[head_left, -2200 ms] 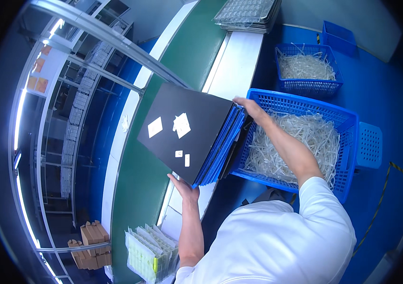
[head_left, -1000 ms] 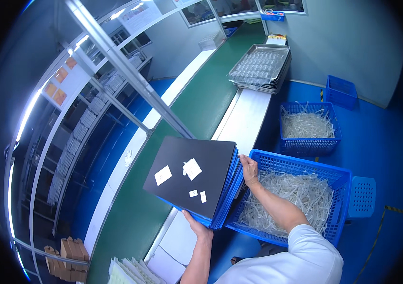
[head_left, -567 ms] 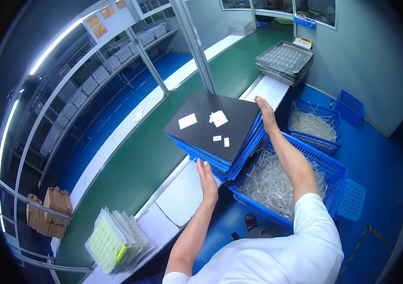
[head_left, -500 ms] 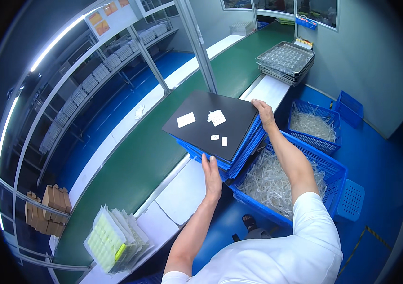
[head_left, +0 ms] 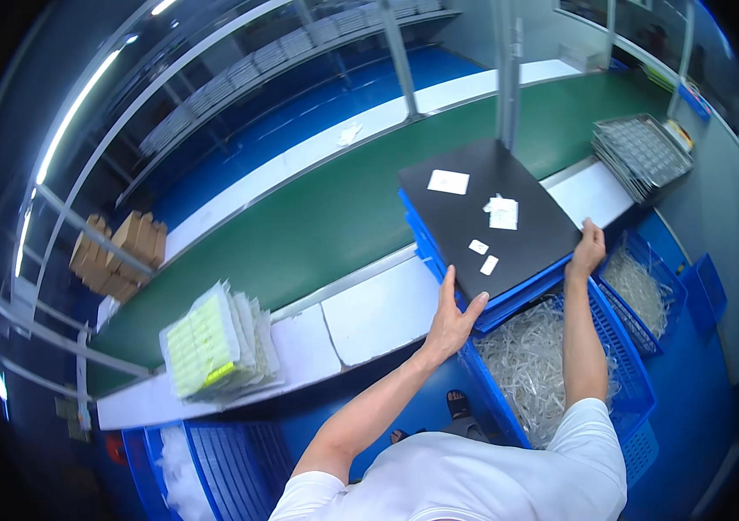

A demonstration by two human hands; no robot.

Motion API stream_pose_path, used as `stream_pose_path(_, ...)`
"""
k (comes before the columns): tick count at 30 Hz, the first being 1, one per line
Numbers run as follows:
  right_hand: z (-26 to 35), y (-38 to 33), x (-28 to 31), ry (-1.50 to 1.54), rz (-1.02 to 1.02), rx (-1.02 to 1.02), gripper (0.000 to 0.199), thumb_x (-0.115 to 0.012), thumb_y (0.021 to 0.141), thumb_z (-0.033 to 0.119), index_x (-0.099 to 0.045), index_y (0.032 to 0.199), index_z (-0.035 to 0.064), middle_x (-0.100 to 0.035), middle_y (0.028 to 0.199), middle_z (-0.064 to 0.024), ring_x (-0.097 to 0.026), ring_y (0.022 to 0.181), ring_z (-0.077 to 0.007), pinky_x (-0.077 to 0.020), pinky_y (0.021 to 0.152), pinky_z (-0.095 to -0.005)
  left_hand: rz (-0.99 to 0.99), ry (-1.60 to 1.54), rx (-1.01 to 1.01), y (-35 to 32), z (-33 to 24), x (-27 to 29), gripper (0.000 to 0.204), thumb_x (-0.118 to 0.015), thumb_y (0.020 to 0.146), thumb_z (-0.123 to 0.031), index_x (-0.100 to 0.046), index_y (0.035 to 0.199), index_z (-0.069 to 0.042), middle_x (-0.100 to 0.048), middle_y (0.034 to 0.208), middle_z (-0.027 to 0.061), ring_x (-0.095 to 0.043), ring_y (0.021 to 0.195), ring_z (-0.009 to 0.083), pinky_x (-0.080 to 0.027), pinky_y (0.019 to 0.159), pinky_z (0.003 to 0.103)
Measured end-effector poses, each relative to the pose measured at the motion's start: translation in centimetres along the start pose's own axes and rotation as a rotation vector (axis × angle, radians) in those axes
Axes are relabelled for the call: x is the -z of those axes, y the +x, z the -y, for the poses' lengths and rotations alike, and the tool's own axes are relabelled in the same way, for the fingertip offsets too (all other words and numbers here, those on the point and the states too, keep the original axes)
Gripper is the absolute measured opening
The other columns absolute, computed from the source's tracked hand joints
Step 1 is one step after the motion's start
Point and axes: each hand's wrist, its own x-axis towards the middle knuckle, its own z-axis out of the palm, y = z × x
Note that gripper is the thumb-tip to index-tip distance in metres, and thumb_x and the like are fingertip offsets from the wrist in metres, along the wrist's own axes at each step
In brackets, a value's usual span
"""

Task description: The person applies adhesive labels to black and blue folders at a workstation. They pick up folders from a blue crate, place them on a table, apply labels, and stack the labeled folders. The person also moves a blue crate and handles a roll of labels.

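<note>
A stack of thin blue plastic sheets or shallow trays [head_left: 421, 236] rests on the white ledge and reaches over the green belt. On top lies a flat black board [head_left: 478, 204] bearing several small white labels [head_left: 448, 181]. My left hand [head_left: 453, 323] presses against the near left corner of the stack, thumb spread from the fingers. At the right edge my right hand [head_left: 589, 250] wraps its fingers around the side. Between them the two hands hold the stack; parts of their fingertips are hidden at its edges.
Below the stack stands a blue crate [head_left: 628, 373] of clear plastic strips; a smaller similar crate [head_left: 654, 337] is beyond. Bagged pale-green trays [head_left: 204, 343] stand left on the ledge, metal trays [head_left: 643, 156] far right. A metal post [head_left: 508, 78] rises behind the stack.
My view has turned left, so the scene sits further right. The stack now lies squarer to the ledge. My left hand has moved onto its near corner with the thumb spread; my right hand stays at the right edge.
</note>
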Motion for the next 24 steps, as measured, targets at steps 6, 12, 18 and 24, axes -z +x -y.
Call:
stream_pose_path(6,0.5,-1.0,5.4,0.16,-0.127,-0.044,0.029,-0.06,0.094,0.016,-0.067,0.109,-0.0077,-0.07,0.103,-0.0181,-0.068,0.096,-0.0258,-0.0542,0.084,-0.0343,-0.246,-0.071,0.292,-9.3,5.2,11.3,0.076,-0.062,0.097,-0.045,-0.037,0.147,0.006,-0.054,0.137,0.0275,-0.053,0.129,0.0339,-0.043,0.107,0.04)
stream_pose_path(12,8.9,-16.3,4.0,0.051,0.178,0.053,0.036,-0.054,0.101,0.022,-0.065,0.114,-0.0091,-0.069,0.108,-0.0158,-0.066,0.1,-0.0233,-0.0513,0.087,-0.0305,-0.965,-0.06,0.745,-35.8,18.6,21.8,0.061,-0.065,0.093,-0.044,-0.059,0.131,0.004,-0.067,0.122,0.0207,-0.064,0.114,0.03,-0.049,0.096,0.037)
stream_pose_path(18,9.6,-35.3,-4.8,0.237,0.74,-0.226,0.028,-0.054,0.102,0.019,-0.065,0.115,-0.0037,-0.068,0.097,-0.0099,-0.065,0.093,-0.0187,-0.0491,0.082,-0.0286,-1.359,-0.386,1.128,-61.8,25.9,19.3,0.053,-0.068,0.091,-0.043,-0.065,0.121,0.001,-0.069,0.107,0.0125,-0.064,0.088,0.0211,-0.05,0.074,0.035)
stream_pose_path(24,13.0,-61.8,-7.7,0.28,1.272,-0.528,0.021,-0.059,0.099,0.017,-0.066,0.108,-0.0004,-0.065,0.083,-0.0046,-0.062,0.079,-0.0139,-0.0468,0.072,-0.0263,-1.578,-0.715,1.161,-73.0,27.3,12.5,0.056,-0.071,0.09,-0.044,-0.062,0.124,-0.001,-0.067,0.104,0.0109,-0.064,0.085,0.0203,-0.049,0.064,0.033)
